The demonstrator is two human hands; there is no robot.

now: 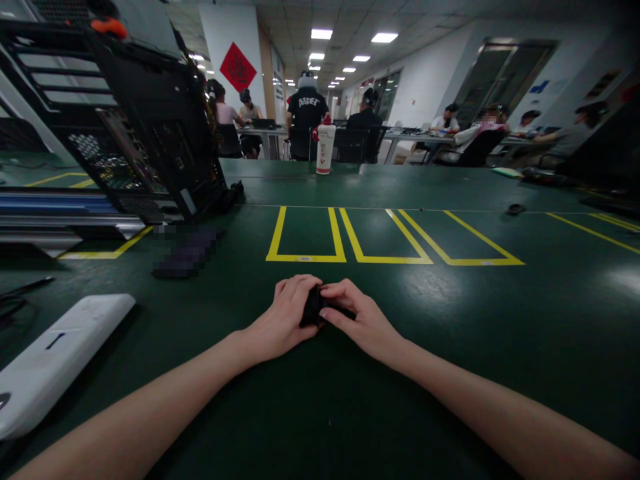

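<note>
Between my hands, low over the dark green table [320, 413], is a small black object [311, 308], partly covered by fingers; its kind does not show. My left hand [283, 313] is wrapped round its left side, thumb below and fingers over the top. From the right, my right hand [360, 317] pinches at its right edge with thumb and fingertips. Just beyond the hands, yellow tape outlines [306, 258] mark the tabletop.
An open black computer case [150, 133] stands at the left. A white device [65, 357] lies at near left, close to a blurred-out dark item [187, 252]. Farther back are a white cup [326, 147] and a small black ring [516, 209]. Several people sit beyond.
</note>
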